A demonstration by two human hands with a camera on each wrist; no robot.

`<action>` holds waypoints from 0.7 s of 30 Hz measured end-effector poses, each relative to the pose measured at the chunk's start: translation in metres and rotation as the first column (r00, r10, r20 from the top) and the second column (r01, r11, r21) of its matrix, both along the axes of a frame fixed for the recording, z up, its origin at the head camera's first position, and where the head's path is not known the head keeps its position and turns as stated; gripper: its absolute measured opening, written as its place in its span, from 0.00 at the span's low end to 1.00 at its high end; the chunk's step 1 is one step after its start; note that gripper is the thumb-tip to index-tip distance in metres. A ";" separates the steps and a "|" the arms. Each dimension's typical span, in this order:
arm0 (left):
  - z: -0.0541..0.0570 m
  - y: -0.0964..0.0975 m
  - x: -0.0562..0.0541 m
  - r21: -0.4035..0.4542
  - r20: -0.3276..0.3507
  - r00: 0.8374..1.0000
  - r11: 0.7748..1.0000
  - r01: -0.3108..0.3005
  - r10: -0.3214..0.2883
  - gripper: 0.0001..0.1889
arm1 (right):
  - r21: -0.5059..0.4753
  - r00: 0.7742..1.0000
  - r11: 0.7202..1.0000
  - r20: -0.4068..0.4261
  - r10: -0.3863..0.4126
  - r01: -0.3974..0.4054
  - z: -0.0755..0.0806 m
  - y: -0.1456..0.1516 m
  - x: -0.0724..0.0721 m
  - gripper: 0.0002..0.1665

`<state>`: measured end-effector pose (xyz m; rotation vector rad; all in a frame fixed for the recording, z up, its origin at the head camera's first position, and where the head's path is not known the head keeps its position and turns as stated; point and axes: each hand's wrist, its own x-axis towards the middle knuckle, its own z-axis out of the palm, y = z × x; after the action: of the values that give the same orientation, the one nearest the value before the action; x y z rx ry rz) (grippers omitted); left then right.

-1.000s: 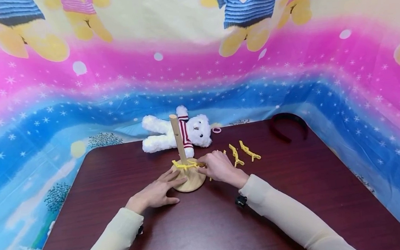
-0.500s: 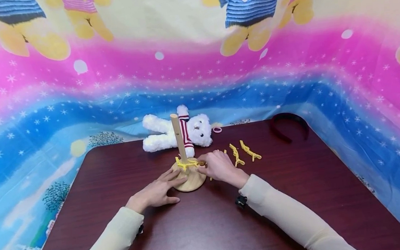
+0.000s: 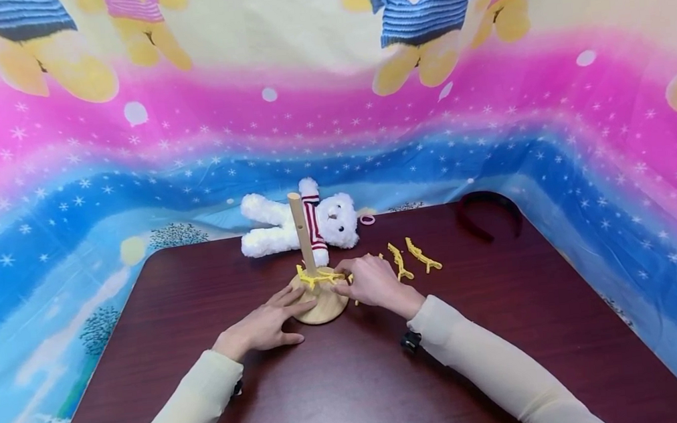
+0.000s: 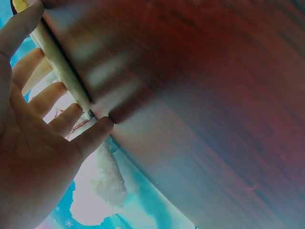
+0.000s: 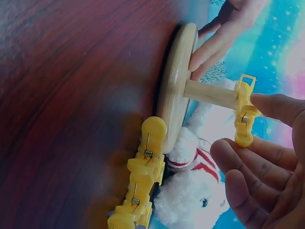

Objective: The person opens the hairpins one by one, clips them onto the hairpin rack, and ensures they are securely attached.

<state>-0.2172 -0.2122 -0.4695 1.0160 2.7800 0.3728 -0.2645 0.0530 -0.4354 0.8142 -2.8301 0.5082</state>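
Pinching clip (image 5: 244,110) at post (image 3: 305,241) | right hand (image 3: 375,281): thumb and fingers clamped on it | clip low above base (image 3: 323,312), in from worktop's (image 3: 354,385) far edge | left hand (image 3: 266,325): fingers apart, on base's left edge | bite unclear; best steady base, level clip, ease off slowly

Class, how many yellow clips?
4: one clip in the right hand, by the pole; a second clip and third clip on the table, right of that hand; a fourth clip mostly behind the hand in the head view. More may be hidden.
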 end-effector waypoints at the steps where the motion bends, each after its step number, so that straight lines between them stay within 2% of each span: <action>1: 0.000 0.000 0.000 -0.001 0.000 1.000 1.000 0.000 0.000 0.38 | -0.002 1.000 1.000 0.007 -0.001 0.001 0.000 0.001 0.000 0.20; 11: 0.002 0.001 0.000 0.001 0.022 1.000 1.000 -0.008 0.008 0.38 | -0.033 0.998 0.999 0.060 0.001 0.001 0.004 0.014 0.000 0.23; 21: 0.001 0.000 0.000 0.000 0.008 1.000 1.000 -0.003 0.003 0.39 | -0.088 0.992 0.994 0.109 -0.058 0.067 0.008 0.039 -0.004 0.22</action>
<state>-0.2170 -0.2118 -0.4685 1.0090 2.7748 0.3767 -0.2682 0.0919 -0.4274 0.6992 -2.8929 0.6855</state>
